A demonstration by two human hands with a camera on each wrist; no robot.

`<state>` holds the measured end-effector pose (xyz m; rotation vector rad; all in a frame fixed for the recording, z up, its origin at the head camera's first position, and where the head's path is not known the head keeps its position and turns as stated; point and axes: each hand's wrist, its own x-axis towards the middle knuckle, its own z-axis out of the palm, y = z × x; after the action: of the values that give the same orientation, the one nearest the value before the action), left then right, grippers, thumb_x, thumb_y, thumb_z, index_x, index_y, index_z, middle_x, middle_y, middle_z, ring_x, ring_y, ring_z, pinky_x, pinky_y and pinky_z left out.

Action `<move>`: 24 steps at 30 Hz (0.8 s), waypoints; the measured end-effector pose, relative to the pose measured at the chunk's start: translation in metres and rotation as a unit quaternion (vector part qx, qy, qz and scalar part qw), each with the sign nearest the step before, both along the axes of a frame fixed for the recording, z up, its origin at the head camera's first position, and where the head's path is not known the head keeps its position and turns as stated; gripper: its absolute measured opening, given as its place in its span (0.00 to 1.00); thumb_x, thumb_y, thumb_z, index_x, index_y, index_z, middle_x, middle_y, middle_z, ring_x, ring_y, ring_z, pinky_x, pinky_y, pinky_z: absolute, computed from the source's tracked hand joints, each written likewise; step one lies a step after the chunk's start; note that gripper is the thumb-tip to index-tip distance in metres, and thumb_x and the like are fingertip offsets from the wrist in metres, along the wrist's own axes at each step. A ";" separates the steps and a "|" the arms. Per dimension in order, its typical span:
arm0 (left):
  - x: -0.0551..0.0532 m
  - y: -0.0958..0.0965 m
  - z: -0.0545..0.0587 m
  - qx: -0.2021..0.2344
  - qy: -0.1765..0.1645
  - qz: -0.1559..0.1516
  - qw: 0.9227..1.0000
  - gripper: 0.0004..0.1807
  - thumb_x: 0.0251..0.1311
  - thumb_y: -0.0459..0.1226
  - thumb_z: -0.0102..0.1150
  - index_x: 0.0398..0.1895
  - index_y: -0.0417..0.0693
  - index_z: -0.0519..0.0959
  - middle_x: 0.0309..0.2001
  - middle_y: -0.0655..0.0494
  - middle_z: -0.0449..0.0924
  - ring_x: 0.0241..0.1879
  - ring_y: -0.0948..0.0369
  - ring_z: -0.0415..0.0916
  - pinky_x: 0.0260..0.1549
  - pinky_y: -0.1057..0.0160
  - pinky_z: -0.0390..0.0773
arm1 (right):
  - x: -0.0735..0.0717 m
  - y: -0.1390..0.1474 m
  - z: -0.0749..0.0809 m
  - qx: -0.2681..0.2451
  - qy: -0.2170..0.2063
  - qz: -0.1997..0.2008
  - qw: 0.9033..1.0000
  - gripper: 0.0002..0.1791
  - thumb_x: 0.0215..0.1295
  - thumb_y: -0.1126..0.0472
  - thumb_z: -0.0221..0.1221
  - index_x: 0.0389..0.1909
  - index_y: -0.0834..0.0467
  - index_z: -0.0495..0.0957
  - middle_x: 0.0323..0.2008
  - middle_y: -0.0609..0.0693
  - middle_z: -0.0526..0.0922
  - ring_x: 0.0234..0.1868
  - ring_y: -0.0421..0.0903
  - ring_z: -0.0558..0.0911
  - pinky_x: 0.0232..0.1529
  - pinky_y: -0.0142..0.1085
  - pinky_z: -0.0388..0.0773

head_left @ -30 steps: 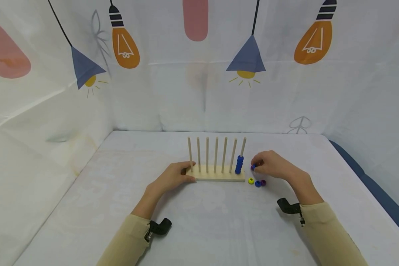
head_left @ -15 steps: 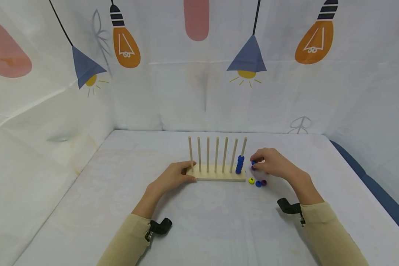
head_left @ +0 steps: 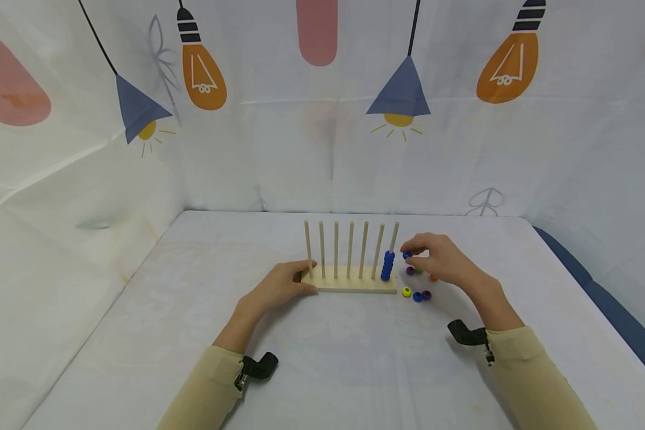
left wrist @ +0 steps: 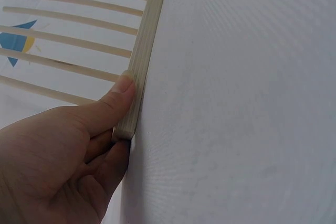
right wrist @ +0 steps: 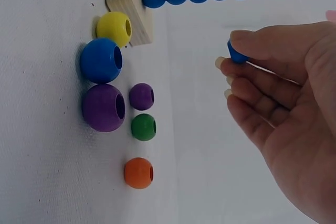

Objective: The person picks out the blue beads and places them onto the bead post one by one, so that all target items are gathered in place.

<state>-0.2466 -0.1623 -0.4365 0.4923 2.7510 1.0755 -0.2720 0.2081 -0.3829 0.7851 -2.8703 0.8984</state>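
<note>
A wooden peg rack [head_left: 349,287] with several upright pegs stands on the table. Its rightmost peg carries a stack of blue beads [head_left: 387,266]; the other pegs are bare. My left hand [head_left: 280,285] grips the left end of the base, with the thumb [left wrist: 123,85] along its front edge in the left wrist view. Between thumb and fingertips, my right hand [head_left: 439,258] pinches a blue bead [right wrist: 237,53], raised off the table just right of the stacked peg. Part of that bead is hidden by the thumb.
Loose beads lie right of the rack: yellow [right wrist: 114,29], blue [right wrist: 100,60], a nearer purple bead [right wrist: 102,107], a farther purple bead [right wrist: 142,96], green [right wrist: 144,127] and orange [right wrist: 139,173]. White cloth printed with lamps hangs behind the table [head_left: 349,358].
My right hand has lifted the blue bead up from the table, away from the loose beads, uncovering the purple, green and orange ones. The left hand and rack have stayed put.
</note>
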 end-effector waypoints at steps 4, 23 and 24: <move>0.000 0.000 0.000 0.001 0.003 -0.002 1.000 0.35 0.58 0.48 0.69 0.70 0.56 0.72 0.70 0.58 0.71 0.73 0.57 0.63 0.72 0.52 0.64 | 0.001 -0.002 0.001 -0.004 0.006 -0.006 1.000 0.16 0.64 0.65 0.63 0.53 0.63 0.81 0.47 0.56 0.85 0.48 0.53 0.82 0.53 0.56 0.79; -0.002 0.001 -0.001 -0.006 -0.003 0.003 1.000 0.35 0.58 0.50 0.69 0.69 0.57 0.72 0.70 0.56 0.71 0.73 0.57 0.63 0.71 0.52 0.65 | 0.007 -0.008 0.009 -0.061 0.074 -0.021 0.995 0.12 0.63 0.67 0.64 0.48 0.60 0.83 0.44 0.54 0.85 0.47 0.52 0.83 0.53 0.57 0.78; -0.002 0.001 -0.001 -0.006 -0.002 0.003 1.000 0.35 0.58 0.50 0.69 0.69 0.58 0.72 0.70 0.57 0.71 0.73 0.57 0.63 0.71 0.52 0.65 | 0.008 -0.008 0.009 -0.063 0.075 -0.021 0.995 0.12 0.63 0.67 0.64 0.48 0.60 0.83 0.44 0.54 0.86 0.47 0.52 0.83 0.54 0.57 0.78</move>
<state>-0.2484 -0.1617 -0.4371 0.4797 2.7554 1.0585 -0.2642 0.1997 -0.3738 0.7427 -2.6621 0.9590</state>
